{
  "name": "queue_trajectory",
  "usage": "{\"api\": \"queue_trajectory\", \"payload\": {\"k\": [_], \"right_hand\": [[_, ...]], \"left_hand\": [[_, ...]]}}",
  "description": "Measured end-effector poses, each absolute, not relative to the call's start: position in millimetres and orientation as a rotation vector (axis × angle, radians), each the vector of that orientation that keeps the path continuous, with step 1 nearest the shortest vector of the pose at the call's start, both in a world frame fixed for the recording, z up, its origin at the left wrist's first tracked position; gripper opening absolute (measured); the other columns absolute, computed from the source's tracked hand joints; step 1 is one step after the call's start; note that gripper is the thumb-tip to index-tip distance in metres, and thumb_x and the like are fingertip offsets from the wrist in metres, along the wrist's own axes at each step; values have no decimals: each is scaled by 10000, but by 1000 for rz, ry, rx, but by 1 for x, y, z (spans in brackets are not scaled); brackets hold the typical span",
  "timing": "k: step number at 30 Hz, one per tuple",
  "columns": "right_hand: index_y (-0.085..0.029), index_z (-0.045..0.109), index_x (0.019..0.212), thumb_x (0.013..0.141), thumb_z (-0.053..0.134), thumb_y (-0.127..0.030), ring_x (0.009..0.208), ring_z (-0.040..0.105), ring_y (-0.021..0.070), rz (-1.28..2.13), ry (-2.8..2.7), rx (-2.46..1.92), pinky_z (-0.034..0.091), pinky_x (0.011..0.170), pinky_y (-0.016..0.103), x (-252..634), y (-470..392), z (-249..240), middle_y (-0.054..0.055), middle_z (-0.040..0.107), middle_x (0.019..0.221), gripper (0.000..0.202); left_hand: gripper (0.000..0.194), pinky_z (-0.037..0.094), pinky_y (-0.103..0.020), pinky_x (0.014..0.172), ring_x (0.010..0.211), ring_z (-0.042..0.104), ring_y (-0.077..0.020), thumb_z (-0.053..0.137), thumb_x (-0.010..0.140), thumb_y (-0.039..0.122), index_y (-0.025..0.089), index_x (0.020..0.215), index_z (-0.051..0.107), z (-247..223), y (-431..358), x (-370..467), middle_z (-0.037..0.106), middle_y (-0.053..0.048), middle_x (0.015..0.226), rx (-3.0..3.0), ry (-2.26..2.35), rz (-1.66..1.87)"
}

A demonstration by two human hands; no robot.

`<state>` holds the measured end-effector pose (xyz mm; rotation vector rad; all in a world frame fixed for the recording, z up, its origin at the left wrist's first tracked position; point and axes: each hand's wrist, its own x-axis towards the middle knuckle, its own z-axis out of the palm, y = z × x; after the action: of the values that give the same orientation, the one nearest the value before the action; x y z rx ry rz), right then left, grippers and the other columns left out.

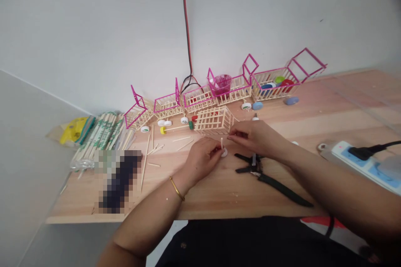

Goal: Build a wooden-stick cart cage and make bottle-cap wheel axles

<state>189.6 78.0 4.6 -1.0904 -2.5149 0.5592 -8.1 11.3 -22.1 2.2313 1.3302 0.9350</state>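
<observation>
My left hand (205, 156) is closed, its thumb and fingers pinching a small white cap (224, 152) with a short light stick (222, 142) upright on it. Just to the right, my right hand (250, 135) has its fingers pressed together near the stick; what they hold, if anything, is too small to name. Behind both hands lies a wooden stick cage (213, 120). Black-handled cutters (282, 190) rest on the table below my right hand, beside a partly hidden glue bottle tip (255, 117).
Several pink-edged stick carts (200, 99) line the wall, one bearing a pink cup (222, 85). Packs of sticks (100, 137) and a yellow bag (75, 131) lie left, loose sticks (145, 162) nearer. A power strip (366, 164) sits right on the wooden table (206, 204).
</observation>
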Motion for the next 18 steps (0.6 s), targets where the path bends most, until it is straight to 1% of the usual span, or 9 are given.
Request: {"api": "queue_trajectory", "payload": {"k": [3,7,10,15,18], "right_hand": [[-182,632,766,876,515,-316,639,556,146,530,-2576,-1069,331,572,242,188,78,1,25,647,703,210],[-193,604,711,852,552,-394,604,552,152,385,-2568,-1188,302,544,249,187,79,-2,19,649,671,251],[-202,607,745,828,582,-419,611,566,160,301,-2550,-1234,295,541,255,188,81,-7,14,663,687,233],[-195,610,859,866,544,-345,710,599,190,122,-2546,-1212,334,619,282,190,85,-12,42,685,810,165],[-182,612,876,898,500,-326,745,601,208,-9,-2511,-1224,347,664,305,191,87,-12,67,679,842,184]], "left_hand": [[75,452,-277,684,731,591,-160,576,835,199,166,814,641,-23,11,-8,664,-45,775,2232,1337,937],[88,456,-277,691,748,598,-161,569,843,216,175,819,643,-24,12,-9,666,-46,786,2232,1327,942],[91,457,-275,688,740,599,-159,570,845,228,175,820,640,-24,12,-9,665,-44,778,2237,1334,951],[90,460,-279,691,736,603,-162,573,844,225,172,813,638,-23,12,-8,671,-48,774,2239,1334,953],[87,457,-279,686,733,603,-163,579,840,217,163,809,639,-23,12,-8,673,-47,775,2233,1327,956]]}}
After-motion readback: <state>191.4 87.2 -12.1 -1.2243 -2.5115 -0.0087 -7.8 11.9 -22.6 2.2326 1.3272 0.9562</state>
